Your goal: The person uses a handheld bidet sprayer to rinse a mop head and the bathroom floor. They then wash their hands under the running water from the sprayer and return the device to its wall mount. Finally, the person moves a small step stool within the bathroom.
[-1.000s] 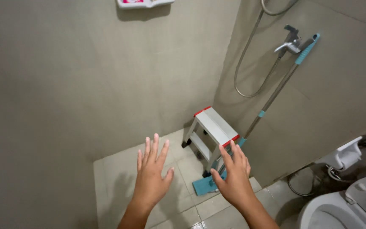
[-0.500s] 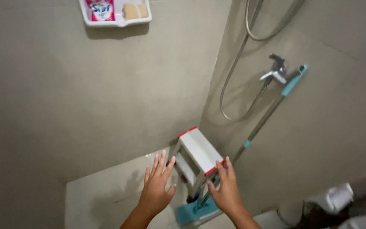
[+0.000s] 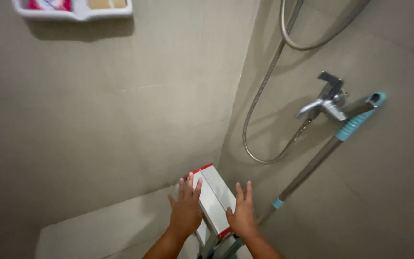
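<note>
So there's a small step stool (image 3: 215,201) down in the corner of a tiled shower, white top with red trim at the near and far ends, sitting on the floor (image 3: 101,230) right where the two walls meet. Both hands are over it with fingers spread flat. The left hand (image 3: 186,208) lies over the stool's left edge, the right hand (image 3: 242,216) over its right edge near the front red strip. Neither one is curled around anything, they're open palms down, and I honestly can't tell if they're actually touching the top or just hovering above it.

Just right of the stool a mop (image 3: 322,158) leans against the right wall, metal pole with teal grip bits, its top end resting up by the chrome shower tap (image 3: 329,100). A metal shower hose (image 3: 264,96) loops down from the top of the view and back up to that tap. High on the left wall (image 3: 97,110) there's a white soap tray (image 3: 73,9) with a pink packet and a tan bar in it.
</note>
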